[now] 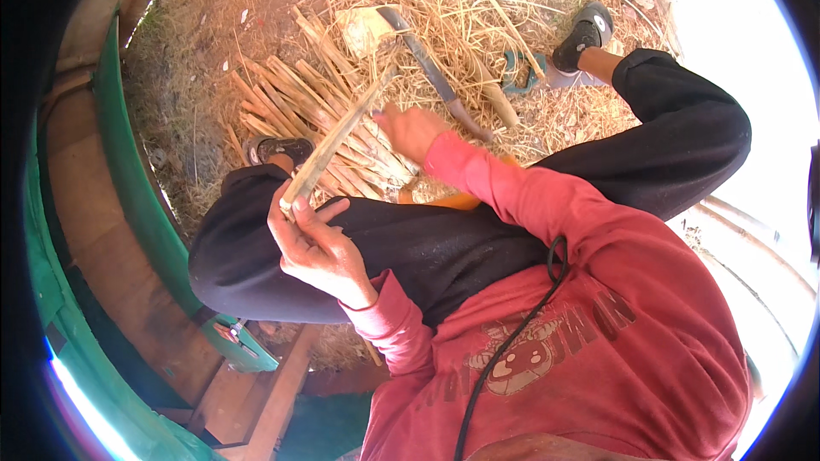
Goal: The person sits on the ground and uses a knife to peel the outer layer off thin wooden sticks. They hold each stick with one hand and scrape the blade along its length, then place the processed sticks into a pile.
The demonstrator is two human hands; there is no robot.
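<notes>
My left hand (314, 248) grips the lower end of a pale split wooden stick (346, 131), pinched between thumb and fingers. The stick slants up and away to the right, above my left leg. Close to its right side is my right hand (412, 131), its fingers curled in; what they hold, if anything, is too small and blurred to make out. Beneath the stick, several similar split sticks (278, 98) lie in a pile on the ground. Just beyond my right hand rests a machete (424, 64) with a dark blade and brown handle.
A pale wood block (363, 32) lies by the machete's tip. Wood shavings (478, 8) cover the ground, with a round pole (491, 94) among them. A saw with a teal handle (518, 72) lies near my right shoe (588, 37). A green panel (128, 145) stands at left.
</notes>
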